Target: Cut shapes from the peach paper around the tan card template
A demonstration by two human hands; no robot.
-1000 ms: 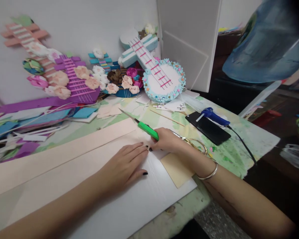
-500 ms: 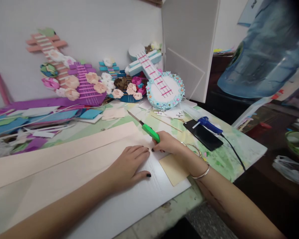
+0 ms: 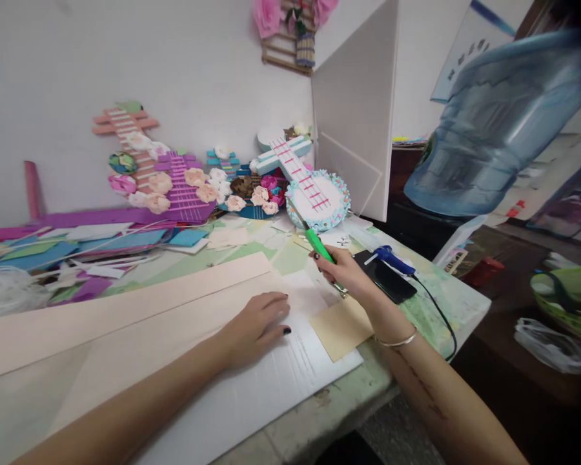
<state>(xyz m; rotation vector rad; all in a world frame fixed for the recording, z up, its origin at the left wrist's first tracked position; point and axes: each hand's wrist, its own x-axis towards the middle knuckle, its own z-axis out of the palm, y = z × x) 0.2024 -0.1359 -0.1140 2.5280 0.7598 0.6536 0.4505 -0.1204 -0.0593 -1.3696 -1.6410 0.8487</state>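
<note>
My left hand (image 3: 257, 323) lies flat with its fingers stretched out, pressing on a pale peach sheet (image 3: 184, 323) over a white board (image 3: 256, 394). A long line, like a cut or an edge, runs along the sheet beyond that hand. In my right hand (image 3: 343, 268) is a green utility knife (image 3: 317, 245), its blade pointing away and up to the left. This hand is raised above the board's right end, apart from the left one. Under the right wrist lies a yellowish square card (image 3: 339, 329).
A black phone (image 3: 390, 281) and a blue glue gun (image 3: 394, 259) with a cord lie on the right. Coloured paper scraps (image 3: 101, 239) cover the left. Decorated guitar-shaped crafts (image 3: 319, 200) lean at the back wall. A large water bottle (image 3: 489, 129) stands beyond the table's right edge.
My right hand has lifted with the utility knife, away from my left hand and the sheet. The left hand stays about where it was. The camera view has tilted up and turned slightly left.
</note>
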